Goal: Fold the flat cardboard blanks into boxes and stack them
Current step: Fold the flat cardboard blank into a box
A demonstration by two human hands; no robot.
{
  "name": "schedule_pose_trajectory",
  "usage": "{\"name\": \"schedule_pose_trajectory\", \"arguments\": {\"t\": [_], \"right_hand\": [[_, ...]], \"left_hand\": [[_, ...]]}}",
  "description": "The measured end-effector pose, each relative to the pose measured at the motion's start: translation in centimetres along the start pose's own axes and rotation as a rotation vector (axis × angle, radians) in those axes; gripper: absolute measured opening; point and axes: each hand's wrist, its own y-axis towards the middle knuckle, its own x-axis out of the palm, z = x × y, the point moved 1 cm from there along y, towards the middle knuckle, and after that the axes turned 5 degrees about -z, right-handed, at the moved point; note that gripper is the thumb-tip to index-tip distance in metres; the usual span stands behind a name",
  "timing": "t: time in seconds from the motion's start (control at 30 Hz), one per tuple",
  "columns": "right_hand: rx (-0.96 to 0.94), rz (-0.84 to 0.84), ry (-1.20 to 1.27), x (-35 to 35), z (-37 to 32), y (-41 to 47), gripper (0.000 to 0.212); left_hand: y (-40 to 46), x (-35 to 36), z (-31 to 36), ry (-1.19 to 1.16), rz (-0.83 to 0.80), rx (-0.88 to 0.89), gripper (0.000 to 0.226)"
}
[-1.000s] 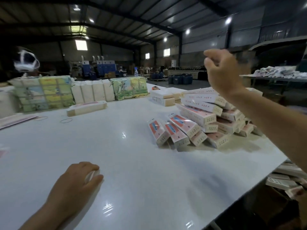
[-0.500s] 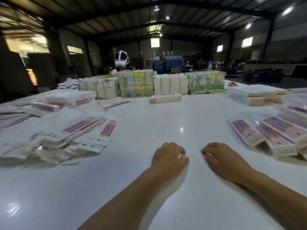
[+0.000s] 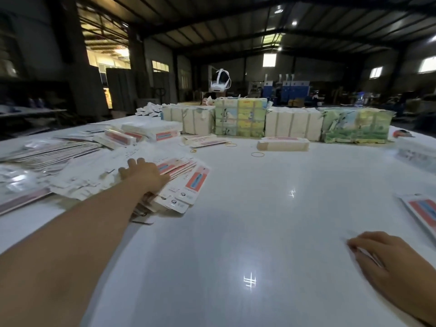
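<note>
A fanned pile of flat white blanks [image 3: 188,188] with red and blue print lies on the left of the white table [image 3: 236,232]. My left hand [image 3: 144,174] reaches out and rests on top of this pile, fingers laid over the blanks; no grip shows. My right hand [image 3: 387,260] sits low at the right with loosely curled fingers touching the bare table and holding nothing. One folded box [image 3: 422,211] shows at the right edge, cut off by the frame. Another folded box [image 3: 283,144] lies near the back.
Wrapped bundles [image 3: 240,119] and white packs [image 3: 292,123] line the table's far edge. More flat blanks [image 3: 47,152] and several boxes [image 3: 151,132] crowd the far left. Rubber bands [image 3: 257,154] lie loose near the back. A white headset [image 3: 220,81] stands behind the bundles.
My view has swung left. My left hand left the table in front of me and stretched out onto the pile of blanks. My right hand stayed low on the table.
</note>
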Motion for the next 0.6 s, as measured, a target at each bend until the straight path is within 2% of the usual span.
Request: {"name": "schedule_pose_trajectory", "arguments": {"t": [0.07,0.13,0.2,0.33,0.4,0.47,0.53,0.6], "right_hand": [[-0.004,0.0,-0.016,0.0,0.0,0.1,0.019],[-0.003,-0.002,-0.024,-0.1,-0.1,0.2,0.02],[-0.007,0.008,-0.021,-0.2,-0.3,0.0,0.019],[-0.013,0.009,-0.009,-0.4,-0.7,-0.4,0.021],[-0.023,-0.017,-0.03,-0.7,-0.9,-0.4,0.024],[-0.025,-0.074,-0.036,-0.8,-0.9,-0.3,0.026],[0.009,-0.05,0.102,-1.3,-1.3,-0.3,0.025],[0.181,0.051,0.531,-2.3,-2.0,-0.2,0.023]], "left_hand": [[-0.2,0.6,0.3,0.126,0.021,0.062,0.044],[-1.0,0.6,1.4,0.326,0.083,0.205,0.029],[-1.9,0.3,2.1,0.432,0.103,0.273,0.028],[-3.0,-0.8,2.0,0.49,0.056,0.28,0.029],[-4.4,-1.6,3.1,0.551,0.077,0.331,0.032],[-6.7,-2.1,5.4,0.506,0.15,0.431,0.031],[-10.0,-2.2,8.5,0.449,0.302,0.579,0.028],[-13.7,-1.6,11.8,0.408,0.445,0.748,0.029]]}}
